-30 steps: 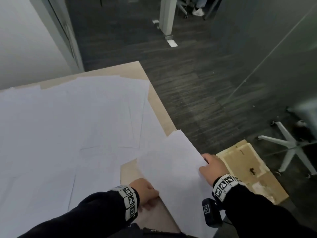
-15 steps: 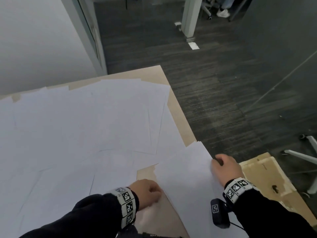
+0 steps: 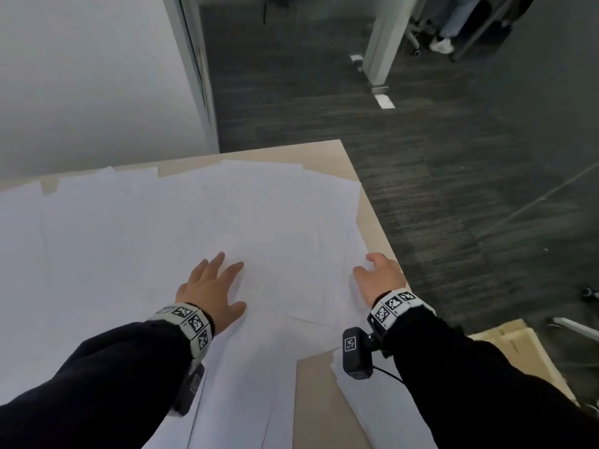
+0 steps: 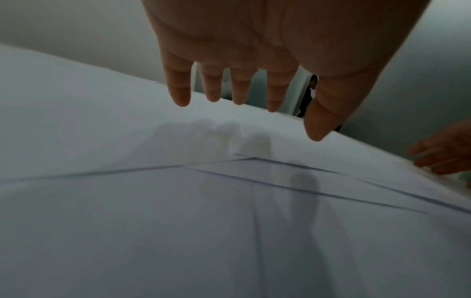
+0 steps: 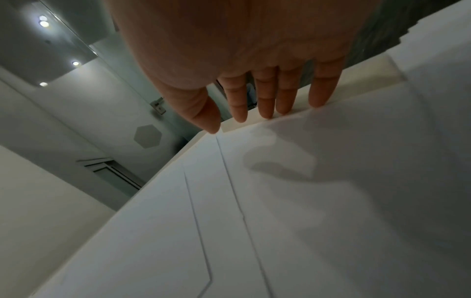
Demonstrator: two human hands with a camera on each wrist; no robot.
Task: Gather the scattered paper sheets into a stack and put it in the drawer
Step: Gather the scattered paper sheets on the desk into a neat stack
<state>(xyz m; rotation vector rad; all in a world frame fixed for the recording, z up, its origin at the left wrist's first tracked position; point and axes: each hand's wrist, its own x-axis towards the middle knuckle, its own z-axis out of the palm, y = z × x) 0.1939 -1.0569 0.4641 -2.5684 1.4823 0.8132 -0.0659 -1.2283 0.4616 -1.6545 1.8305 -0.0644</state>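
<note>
Left hand (image 3: pixel 212 288) spread flat, hovering over paper sheets (image 3: pixel 136 254). Right hand (image 3: pixel 379 278) at 3 o'clock, fingers extended, fingertips (image 5: pixel 267 113) touching a sheet edge near the table (image 3: pixel 372 215) edge.

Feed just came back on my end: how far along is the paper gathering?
Done: nothing visible yet; the paper sheets lie spread and overlapping across the table, with no stack. In hand: the left hand is flat and open over the sheets, and the right hand has its fingertips at a sheet's edge near the table's right side. Left: gathering, squaring, and stowing; no drawer is in view.
</note>
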